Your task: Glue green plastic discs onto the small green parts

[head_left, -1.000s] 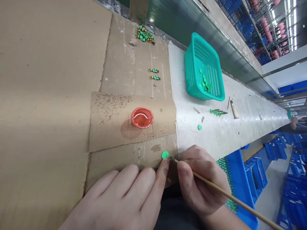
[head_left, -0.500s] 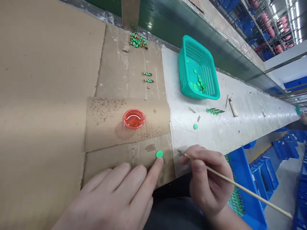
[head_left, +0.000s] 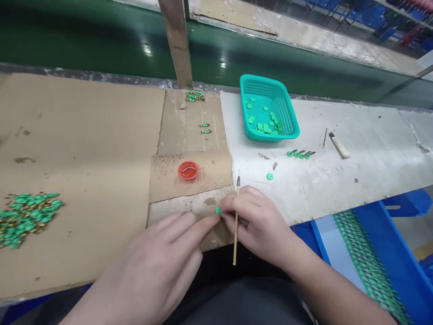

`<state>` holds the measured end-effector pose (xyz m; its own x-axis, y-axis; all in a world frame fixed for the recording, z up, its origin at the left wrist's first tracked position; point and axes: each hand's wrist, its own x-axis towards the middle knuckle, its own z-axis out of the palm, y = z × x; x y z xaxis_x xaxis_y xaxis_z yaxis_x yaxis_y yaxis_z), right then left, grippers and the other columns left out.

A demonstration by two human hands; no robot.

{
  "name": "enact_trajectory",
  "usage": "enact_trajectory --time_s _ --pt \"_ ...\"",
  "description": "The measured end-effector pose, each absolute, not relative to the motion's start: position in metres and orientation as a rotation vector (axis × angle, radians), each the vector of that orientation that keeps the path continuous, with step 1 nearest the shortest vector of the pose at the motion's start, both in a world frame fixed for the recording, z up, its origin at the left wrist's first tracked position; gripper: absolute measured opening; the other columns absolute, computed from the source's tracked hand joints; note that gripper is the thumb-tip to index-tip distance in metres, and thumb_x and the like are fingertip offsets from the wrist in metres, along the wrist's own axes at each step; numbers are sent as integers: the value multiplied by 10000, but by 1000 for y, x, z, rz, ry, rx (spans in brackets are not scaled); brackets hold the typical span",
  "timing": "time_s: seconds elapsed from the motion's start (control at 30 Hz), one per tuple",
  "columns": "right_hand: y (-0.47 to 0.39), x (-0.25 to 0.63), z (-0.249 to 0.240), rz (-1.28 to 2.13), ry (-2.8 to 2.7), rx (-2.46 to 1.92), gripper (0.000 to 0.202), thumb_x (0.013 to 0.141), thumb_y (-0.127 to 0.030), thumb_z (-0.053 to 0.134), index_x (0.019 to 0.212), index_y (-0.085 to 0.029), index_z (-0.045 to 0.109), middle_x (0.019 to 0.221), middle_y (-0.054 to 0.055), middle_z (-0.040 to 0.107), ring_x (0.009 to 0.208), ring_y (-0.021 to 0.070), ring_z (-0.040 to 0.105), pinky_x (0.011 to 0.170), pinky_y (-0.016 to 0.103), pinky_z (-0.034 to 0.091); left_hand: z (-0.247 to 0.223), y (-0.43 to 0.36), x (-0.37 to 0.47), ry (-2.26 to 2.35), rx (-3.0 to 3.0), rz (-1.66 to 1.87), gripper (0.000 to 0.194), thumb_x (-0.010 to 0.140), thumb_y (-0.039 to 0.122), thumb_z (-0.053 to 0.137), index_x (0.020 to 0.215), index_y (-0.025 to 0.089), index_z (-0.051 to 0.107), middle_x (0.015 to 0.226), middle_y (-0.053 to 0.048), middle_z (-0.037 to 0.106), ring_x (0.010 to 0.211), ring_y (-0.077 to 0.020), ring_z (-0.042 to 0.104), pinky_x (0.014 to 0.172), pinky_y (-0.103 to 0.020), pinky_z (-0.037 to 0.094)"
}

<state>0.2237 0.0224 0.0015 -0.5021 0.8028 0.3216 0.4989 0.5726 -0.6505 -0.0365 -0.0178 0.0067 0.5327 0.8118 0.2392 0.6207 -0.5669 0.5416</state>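
A small green button-like disc (head_left: 218,211) lies at the front of the brown cardboard, partly covered by fingertips. My left hand (head_left: 162,257) reaches in from the left, its index finger stretched out and touching the disc. From the right, my right hand (head_left: 253,216) brings its thumb and index fingertip to the same disc. Held in that hand is a thin brush (head_left: 236,239) with a wooden handle, its dark tip pointing away from me. Beyond the hands stands a red cup (head_left: 188,170) of reddish liquid.
A teal basket (head_left: 270,137) holds several green discs. Another disc (head_left: 269,176) lies on the white sheet, near a row of discs with dark-and-green pieces (head_left: 301,154). Green-and-gold pieces (head_left: 30,214) are heaped at left. A blue tray (head_left: 392,239) sits below the table edge at right.
My right hand has moved left to the disc, and its brush has swung from slanting to nearly upright in the view. My left finger stays at the disc. The head view has turned.
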Motion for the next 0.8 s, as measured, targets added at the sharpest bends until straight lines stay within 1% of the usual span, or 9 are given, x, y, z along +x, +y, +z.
enact_trajectory --time_s 0.1,0.2,0.27,0.33,0.47,0.57,0.63,0.73,0.8 --pt "14 220 -2 586 -2164 -1073 213 1098 -30 622 1020 -220 681 943 46 800 859 225 630 811 384 536 7 -25 -45 1374 2023 715 278 1142 312 607 1392 349 723 1213 6 846 1053 -167 836 887 -194 659" --pt "8 224 -5 586 -2083 -1072 179 1098 -45 642 1103 -211 708 971 54 785 914 231 665 841 381 555 10 -25 -43 1488 1633 864 134 1052 424 787 1142 325 788 964 11 837 802 -160 817 693 -158 661" --pt "5 230 -5 651 -1990 -1024 192 1103 -65 672 1218 -211 723 1047 61 808 980 225 716 893 373 589 17 -20 -36 1455 1409 894 159 979 447 875 992 300 815 798 11 813 667 -158 790 620 -161 657" --pt "3 234 -3 761 -1887 -977 233 1102 -89 700 1287 -227 731 1098 55 829 1009 207 758 927 359 619 26 -14 -26 1391 1251 903 171 926 434 933 923 285 850 722 -7 816 626 -177 808 604 -175 670" --pt "-5 230 7 1072 -1645 -927 209 1038 -150 811 1220 -247 777 1072 33 846 938 179 806 857 314 654 43 -12 -7 1292 1155 966 92 886 355 976 912 293 914 758 -42 861 677 -209 867 664 -179 695" --pt "-9 220 17 1370 -1335 -925 107 1004 -184 853 1053 -251 785 942 -2 836 813 152 802 759 274 656 49 -16 1 1257 1157 999 77 874 315 1000 915 308 936 761 -41 865 666 -194 864 682 -159 689" --pt "-9 214 23 1609 -1074 -892 141 973 -214 908 980 -251 772 863 -26 821 746 138 790 728 258 669 48 -18 5 1219 1114 1021 98 879 341 1022 929 313 943 761 -41 863 657 -188 859 682 -162 692" --pt "-7 210 27 1858 -794 -803 251 905 -255 1006 950 -238 760 811 -39 817 732 133 802 780 258 697 41 -19 15 1119 955 1053 159 876 418 1050 950 320 948 723 -34 841 625 -175 836 636 -171 688" --pt "-8 209 27 1919 -737 -772 271 916 -279 1007 961 -232 744 780 -39 815 745 140 820 824 264 697 35 -19 22 1057 838 1079 191 864 445 1061 961 324 950 695 -29 824 596 -159 811 598 -166 673"
